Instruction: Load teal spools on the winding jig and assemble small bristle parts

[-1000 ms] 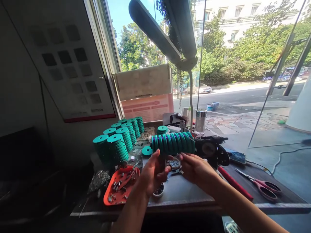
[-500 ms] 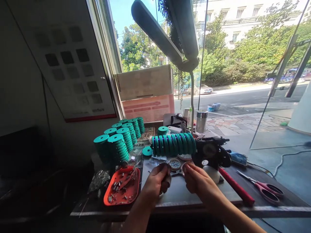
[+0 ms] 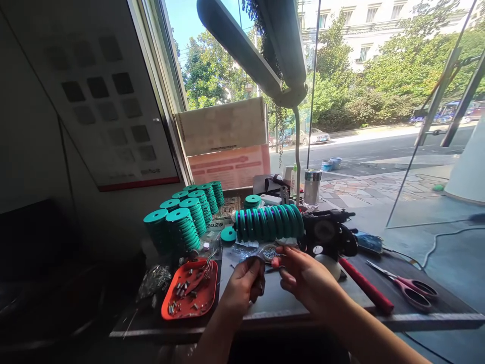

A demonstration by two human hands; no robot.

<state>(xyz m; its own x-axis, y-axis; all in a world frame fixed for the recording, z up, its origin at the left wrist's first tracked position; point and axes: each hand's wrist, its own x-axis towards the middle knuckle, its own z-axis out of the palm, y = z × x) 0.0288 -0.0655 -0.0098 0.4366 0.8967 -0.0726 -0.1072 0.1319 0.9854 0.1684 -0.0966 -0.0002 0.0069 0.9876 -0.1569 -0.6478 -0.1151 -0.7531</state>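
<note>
Here, the bowl (image 3: 270, 247) of small beads sits on the pale board (image 3: 303, 303), below the row of teal spools (image 3: 270, 223) and just beyond the hands. The right hand (image 3: 308, 280) is at its near right edge, the fingers loosely parted and the tips overlapping the rim in view; whether they touch it, or have anything between them, cannot be told. Nearer the person, the left hand (image 3: 244, 280) is drawn into a pinch, its fingertips pressed together; whatever it may grip is too small to make out. The two hands are near each other but apart.

The row lies sideways, its right end against the dark machine (image 3: 326, 232). A loose spool (image 3: 228, 234) lies flat by its left end. Left of the board, a red tray (image 3: 206, 302) holds small metal pieces and a tuft of wires (image 3: 208, 270), and behind it stand stacks (image 3: 184, 225) of more teal spools. To the right, a red bar (image 3: 367, 287) slants beside the scissors (image 3: 409, 290), with a phone (image 3: 368, 241) farther back. A lamp (image 3: 242, 48) hangs over everything.
</note>
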